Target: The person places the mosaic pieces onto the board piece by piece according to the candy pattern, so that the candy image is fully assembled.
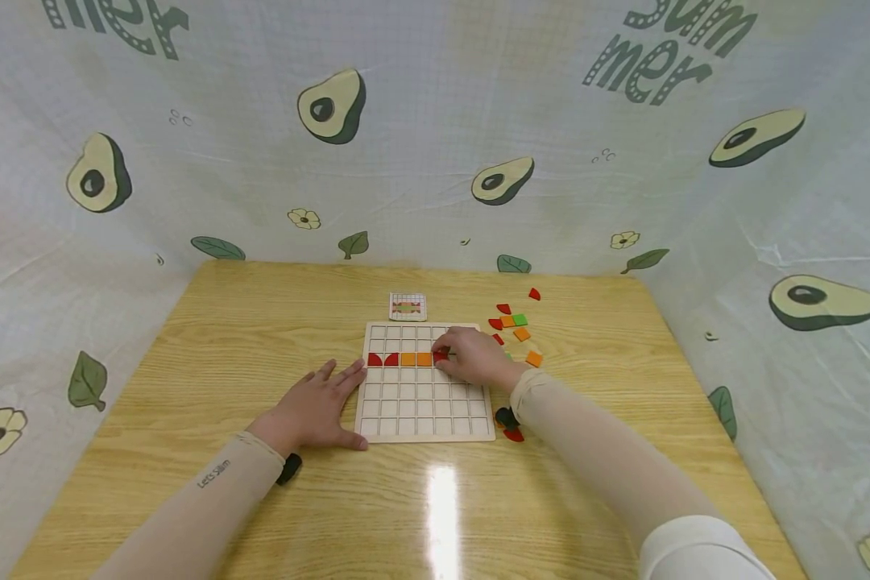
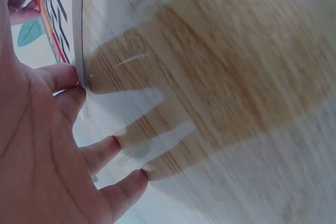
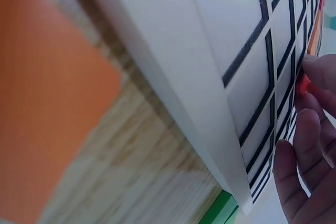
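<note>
A pale grid board (image 1: pixel 424 407) lies on the table in the head view. One of its rows holds two red quarter-round tiles (image 1: pixel 374 360) at the left, then two orange square tiles (image 1: pixel 416 359). My right hand (image 1: pixel 471 354) is over the right part of that row, pinching a red tile (image 3: pixel 303 84) between thumb and fingers at the cell beside the orange ones. My left hand (image 1: pixel 315 411) lies with fingers spread on the table, its fingertips and thumb at the board's left edge. In the left wrist view, fingertips touch the board's side.
A small pattern card (image 1: pixel 408 316) lies behind the board. Loose red, orange and green tiles, such as an orange square (image 1: pixel 534 359), are scattered to the right. Another red tile (image 1: pixel 513 435) sits by the board's lower right corner. A printed cloth (image 1: pixel 420 121) hangs behind the table.
</note>
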`<state>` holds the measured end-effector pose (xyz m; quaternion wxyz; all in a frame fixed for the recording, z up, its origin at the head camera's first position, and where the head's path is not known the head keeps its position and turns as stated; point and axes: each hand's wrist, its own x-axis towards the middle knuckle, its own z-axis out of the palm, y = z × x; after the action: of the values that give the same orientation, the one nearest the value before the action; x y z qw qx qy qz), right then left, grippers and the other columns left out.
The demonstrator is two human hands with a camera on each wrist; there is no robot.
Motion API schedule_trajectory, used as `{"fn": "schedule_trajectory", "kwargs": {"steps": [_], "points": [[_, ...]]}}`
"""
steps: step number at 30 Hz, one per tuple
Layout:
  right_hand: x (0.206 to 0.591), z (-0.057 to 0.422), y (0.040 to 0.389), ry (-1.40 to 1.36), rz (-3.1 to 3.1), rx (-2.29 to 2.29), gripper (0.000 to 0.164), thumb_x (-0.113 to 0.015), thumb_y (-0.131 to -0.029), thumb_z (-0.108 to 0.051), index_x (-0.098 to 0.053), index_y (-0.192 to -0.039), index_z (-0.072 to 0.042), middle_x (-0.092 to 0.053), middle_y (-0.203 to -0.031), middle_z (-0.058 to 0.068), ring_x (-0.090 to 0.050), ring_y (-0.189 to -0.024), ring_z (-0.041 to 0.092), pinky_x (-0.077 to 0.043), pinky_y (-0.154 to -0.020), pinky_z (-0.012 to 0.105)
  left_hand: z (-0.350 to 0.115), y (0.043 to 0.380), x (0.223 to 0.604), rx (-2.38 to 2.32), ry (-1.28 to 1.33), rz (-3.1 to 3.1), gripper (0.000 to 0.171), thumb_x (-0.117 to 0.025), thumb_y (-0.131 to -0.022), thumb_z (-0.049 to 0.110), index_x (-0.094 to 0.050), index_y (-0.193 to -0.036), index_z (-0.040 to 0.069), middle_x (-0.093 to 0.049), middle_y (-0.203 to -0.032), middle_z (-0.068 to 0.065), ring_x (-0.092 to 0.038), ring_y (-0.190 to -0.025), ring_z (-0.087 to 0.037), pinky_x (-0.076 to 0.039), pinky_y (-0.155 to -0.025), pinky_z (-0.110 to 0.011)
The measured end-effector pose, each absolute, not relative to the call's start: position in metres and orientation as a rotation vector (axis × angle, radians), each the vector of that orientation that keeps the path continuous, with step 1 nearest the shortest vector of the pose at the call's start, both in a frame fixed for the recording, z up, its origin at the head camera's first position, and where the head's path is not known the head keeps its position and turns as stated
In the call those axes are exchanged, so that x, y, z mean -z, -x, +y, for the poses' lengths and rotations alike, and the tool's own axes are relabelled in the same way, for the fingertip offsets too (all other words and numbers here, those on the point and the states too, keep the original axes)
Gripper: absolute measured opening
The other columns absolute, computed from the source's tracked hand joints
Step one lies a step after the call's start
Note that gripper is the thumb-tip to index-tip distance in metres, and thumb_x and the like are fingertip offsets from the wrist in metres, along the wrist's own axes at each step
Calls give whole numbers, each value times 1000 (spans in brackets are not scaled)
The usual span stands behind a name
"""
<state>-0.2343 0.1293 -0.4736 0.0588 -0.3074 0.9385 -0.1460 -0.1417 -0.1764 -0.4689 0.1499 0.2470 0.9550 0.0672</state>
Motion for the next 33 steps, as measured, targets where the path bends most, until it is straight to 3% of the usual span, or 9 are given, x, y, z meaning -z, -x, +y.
{"fn": "schedule_trajectory", "kwargs": {"steps": [12,23,33], "points": [[475,135,233,960,2846,434,24,-73,-91,-29,-74,-114,-23,-64,-102,-10,-56,-85,8,-48,-72,26,-175,140,465,-195,-713,2753,117,-68,-73,77,-27,-159,9,-20,-165,-6,-18,-145,-48,-27,-109,-66],[463,158,229,906,2826,409,27,-69,-92,-23,-72,-119,-17,-65,-105,-6,-59,-91,13,-50,-81,31,-175,141,465,-188,-708,2741,118,-67,-73,78,-26,-159,9,-19,-165,-7,-18,-145,-48,-26,-109,-66],[461,203,223,881,2862,413,30,-73,-91,-23,-71,-119,-12,-68,-108,-1,-61,-95,17,-52,-85,36,-175,141,467,-200,-711,2744,118,-66,-72,79,-27,-158,8,-20,-164,-7,-18,-145,-48,-26,-109,-66]]}}
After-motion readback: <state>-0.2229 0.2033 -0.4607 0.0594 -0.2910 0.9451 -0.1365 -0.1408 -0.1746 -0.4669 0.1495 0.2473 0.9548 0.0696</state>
